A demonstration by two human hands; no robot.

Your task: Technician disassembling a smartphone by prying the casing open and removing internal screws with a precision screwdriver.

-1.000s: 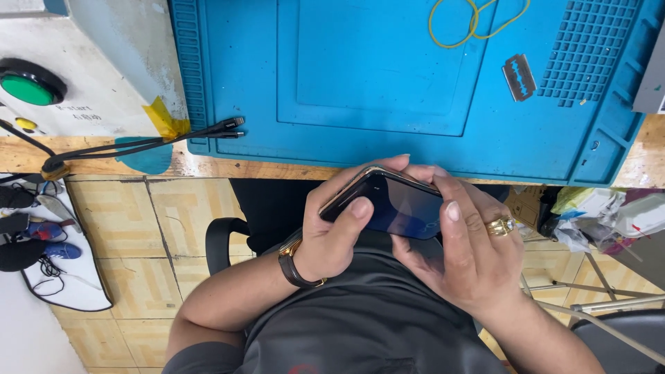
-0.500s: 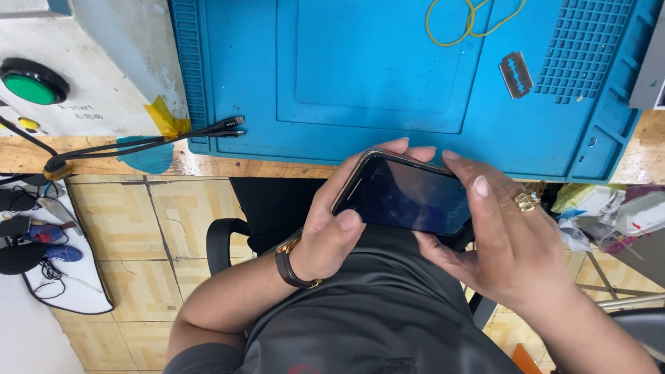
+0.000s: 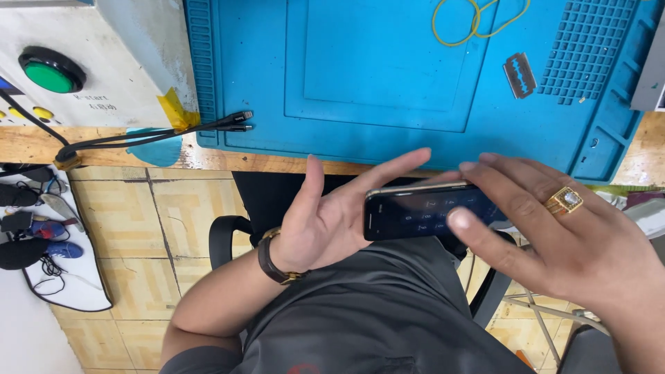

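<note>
Smartphone (image 3: 433, 211): dark slab with a lit screen showing faint round keys, held level above the lap, just in front of the bench edge and clear of it.
Left hand (image 3: 325, 218): open, palm up, fingers spread and nearly straight; the phone's near end rests against the palm and index finger rather than being clasped. A dark-strapped wristwatch (image 3: 273, 257) sits on the wrist.
Right hand (image 3: 554, 235): curled loosely over the phone's far end, fingers along its top edge, thumb lying on the glass; a gold ring with a pale stone (image 3: 564, 201) is on one finger.
Handling note: judged from the pose, the phone is carried mainly by the right hand's pinch. A steadier hold would close the left fingers under the body and keep the thumb light, so the slab cannot tip toward the floor.
Blue work mat (image 3: 388, 76): ribbed silicone mat covering the wooden bench (image 3: 104, 142), with a raised grid of small cells at the far right.
On the mat: a yellow rubber band (image 3: 471, 24) at the top edge; a razor blade (image 3: 519, 75) beside the grid.
Control box (image 3: 104, 62): off-white housing at left, with a round green push-button (image 3: 50, 69) and a short line of small dark lettering beneath it; yellow tape (image 3: 176, 111) marks its corner.
Cables (image 3: 173, 131): two black leads with plug ends lying on the mat's left border.
</note>
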